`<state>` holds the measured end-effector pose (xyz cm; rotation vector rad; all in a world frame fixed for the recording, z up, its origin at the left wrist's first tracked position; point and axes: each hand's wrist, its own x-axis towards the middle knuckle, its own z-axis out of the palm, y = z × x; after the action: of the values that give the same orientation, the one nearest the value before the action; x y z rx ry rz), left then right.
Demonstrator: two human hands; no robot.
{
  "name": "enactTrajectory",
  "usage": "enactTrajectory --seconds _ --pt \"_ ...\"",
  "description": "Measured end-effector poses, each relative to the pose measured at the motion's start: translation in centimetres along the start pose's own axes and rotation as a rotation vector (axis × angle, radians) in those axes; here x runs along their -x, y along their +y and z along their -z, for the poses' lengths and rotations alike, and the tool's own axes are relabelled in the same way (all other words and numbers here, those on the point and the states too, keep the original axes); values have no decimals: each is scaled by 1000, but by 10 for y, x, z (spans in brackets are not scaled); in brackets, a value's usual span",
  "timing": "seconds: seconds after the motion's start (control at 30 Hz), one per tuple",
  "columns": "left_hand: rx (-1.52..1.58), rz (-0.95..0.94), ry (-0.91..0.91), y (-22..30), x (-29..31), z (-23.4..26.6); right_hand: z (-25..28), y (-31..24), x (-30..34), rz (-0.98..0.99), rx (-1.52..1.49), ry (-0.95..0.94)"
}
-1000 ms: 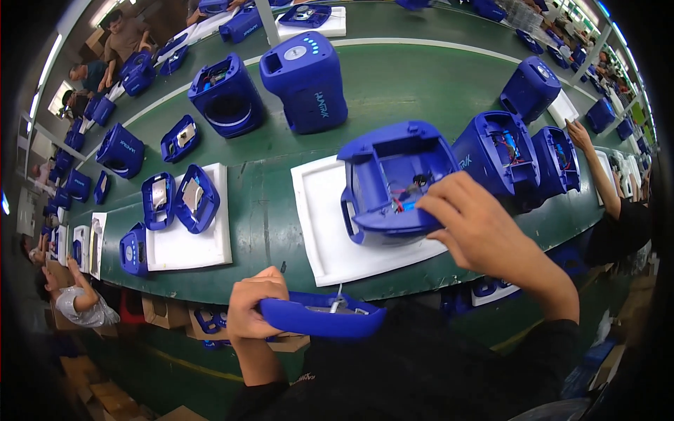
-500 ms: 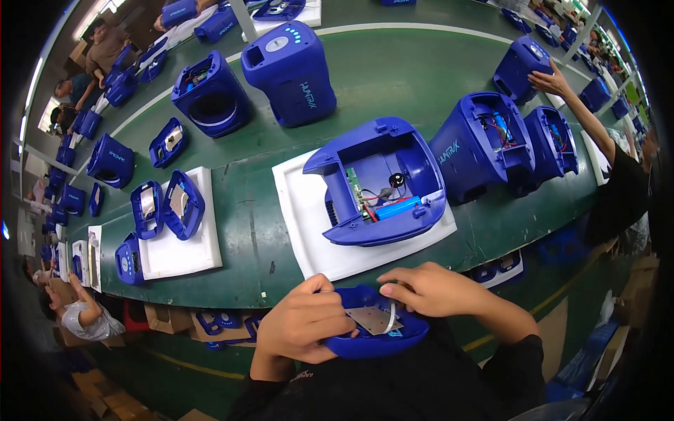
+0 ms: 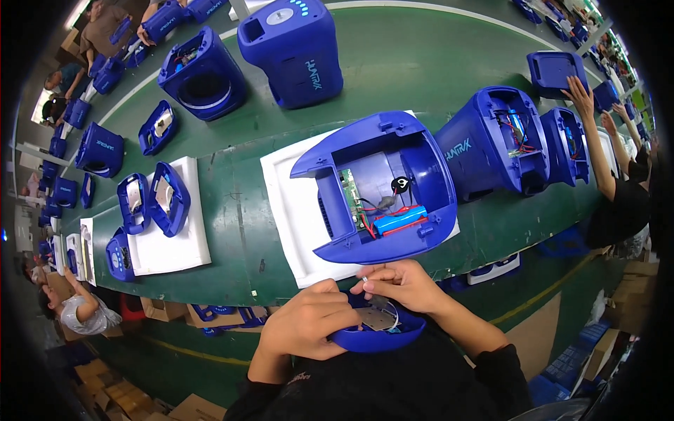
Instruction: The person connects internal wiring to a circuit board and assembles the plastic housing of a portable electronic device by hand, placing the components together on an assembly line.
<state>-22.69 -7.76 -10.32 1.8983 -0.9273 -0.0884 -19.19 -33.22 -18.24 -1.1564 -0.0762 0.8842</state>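
Close to my body, my left hand (image 3: 309, 319) is closed around the left side of a blue plastic cover (image 3: 382, 342). A tan-grey plate with small holes (image 3: 375, 318) lies inside the cover. Over it loops a thin white cable (image 3: 395, 321). The fingertips of my right hand (image 3: 407, 284) are pinched on the cable's end, above the cover's far rim. Just beyond my hands, an open blue housing (image 3: 441, 189) lies on a white foam pad (image 3: 284, 210). Inside it show a green circuit board (image 3: 349, 193), a blue battery pack (image 3: 401, 219), a round black part (image 3: 399, 184) and wires.
Opened blue housings (image 3: 484, 151) stand right of the foam pad; a taller closed unit (image 3: 302, 63) stands behind. At left, more covers (image 3: 170, 200) rest on another foam pad (image 3: 189, 245). A co-worker's hand (image 3: 580, 98) touches a blue unit (image 3: 554, 74) at far right.
My right hand has moved left, nearer my left hand, with the cable end between its fingers. The cable now bends lower over the plate. The co-worker's unit has been turned over.
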Motion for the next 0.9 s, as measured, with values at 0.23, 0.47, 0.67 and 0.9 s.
enactTrajectory --seconds 0.23,0.47,0.67,0.9 --pt "113 2 50 -34 3 1 27 -83 37 377 927 -23" --pt "287 107 88 -81 17 1 -10 -234 26 687 1315 320" --pt "406 124 172 -92 19 -1 -2 -268 -78 914 1781 103" --pt "420 67 193 -100 24 -6 -18 -287 -110 9 1855 -144"
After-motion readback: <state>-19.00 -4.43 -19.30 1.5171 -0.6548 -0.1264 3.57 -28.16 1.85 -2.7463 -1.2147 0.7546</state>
